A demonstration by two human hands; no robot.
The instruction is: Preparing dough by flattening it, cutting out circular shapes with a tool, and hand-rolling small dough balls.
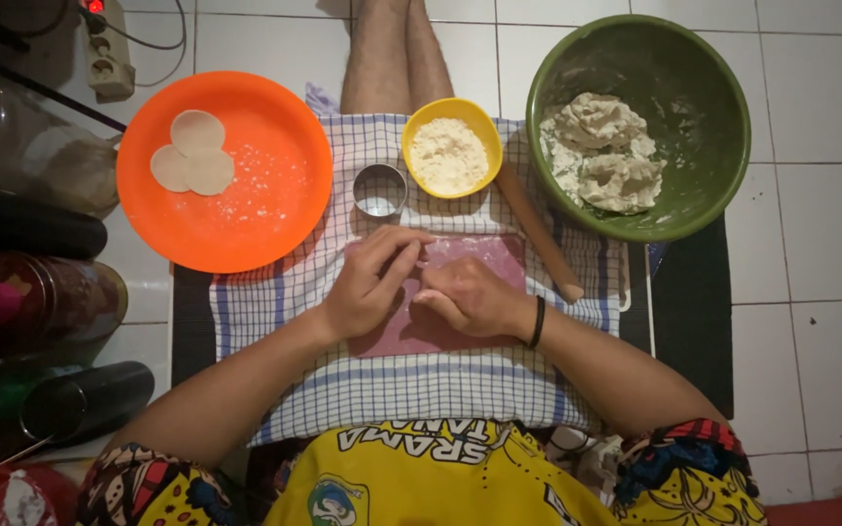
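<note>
Both hands rest together on a pink board [484, 258] that lies on a blue-checked cloth [411, 390]. My left hand [370, 282] has its fingers curled and pinching at the spot where it meets my right hand [468, 297], which is closed with a black band at the wrist. Whatever lies between the fingers is hidden. A wooden rolling pin [538, 234] lies slanted just right of the board. A small metal ring cutter [380, 189] and a yellow bowl of flour [451, 148] stand just beyond the hands.
An orange plate [246, 205] at the left carries three flat dough rounds [192, 154]. A green bowl [679, 58] at the right holds a lump of dough [604, 154]. Dark bottles and jars [41, 292] crowd the left edge. A power strip [107, 49] lies on the white tiled floor.
</note>
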